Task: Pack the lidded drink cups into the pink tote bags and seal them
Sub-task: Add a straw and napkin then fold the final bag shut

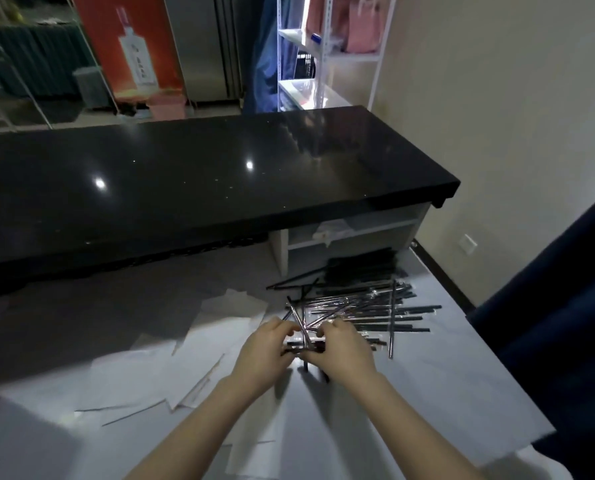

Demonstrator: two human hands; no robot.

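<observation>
Loose white sheets (199,368) lie flat on the pale surface (427,393). Left hand (264,355) and right hand (341,351) both pinch a few wrapped straws (304,344), probably bunching them beside the straw pile (375,313). No cups in sight, and the pink tote bags (361,26) are way back on a shelf (354,58).

Left hand (266,344), right hand (341,348): close together, fingers curled, both gripping a small straw bundle (304,345) held between them, low over the pale table (445,393).
Wrapped straws (365,313): loose criss-crossed heap, just beyond and to the right of the hands.
Paper sheets (199,368): overlapping, left of the hands.
Black counter (185,181): glossy, well beyond the hands.
White shelf rack (327,57): far beyond the hands, holding pink tote bags (361,26).
Dark blue fabric (566,306): far right of the right hand.
</observation>
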